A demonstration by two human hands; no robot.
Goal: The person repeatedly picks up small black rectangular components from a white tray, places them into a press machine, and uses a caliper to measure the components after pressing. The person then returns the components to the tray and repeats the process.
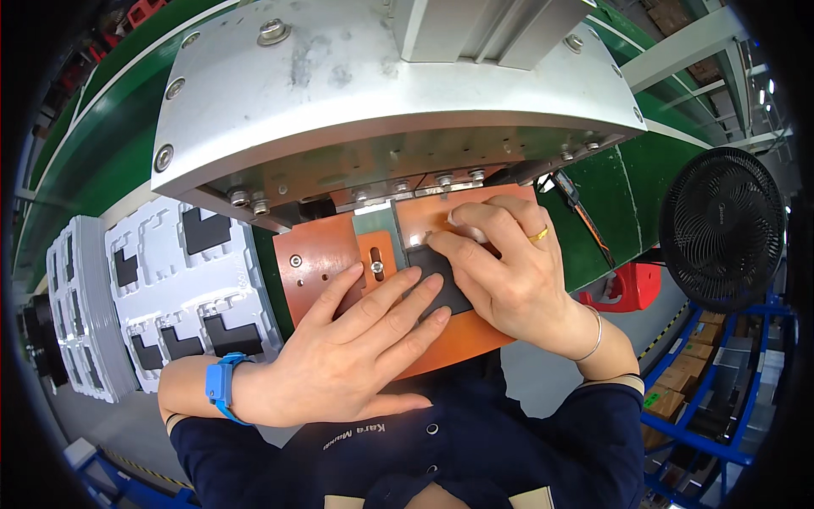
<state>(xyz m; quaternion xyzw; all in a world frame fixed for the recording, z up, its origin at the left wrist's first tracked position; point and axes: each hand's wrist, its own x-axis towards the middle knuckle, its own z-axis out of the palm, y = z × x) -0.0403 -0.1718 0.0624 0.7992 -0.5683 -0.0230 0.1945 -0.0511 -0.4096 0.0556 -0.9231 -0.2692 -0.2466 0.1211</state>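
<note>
Clock directions are taken from the black sheet (443, 287). We have this sheet lying flat on the orange plate (315, 246), between our two hands. At 8 o'clock, we lay our left hand (365, 348) palm down; its fingers are slightly spread, with several tips on the sheet and the index tip on the plate. We wear a blue wristband (220, 384) on this side. At 2 to 3 o'clock, we bend our right hand (507, 263) over the sheet, thumb and index tips close together at its upper edge; we cannot tell whether they pinch anything. At 9 o'clock, we have a white tray (174, 293) holding black parts (206, 231), with a tray stack (100, 343) beyond it. At 12 o'clock, a metal housing (390, 106) overhangs the plate. At 3 o'clock, we see a red holder (634, 287) and, farther out, a black fan (722, 229).
</note>
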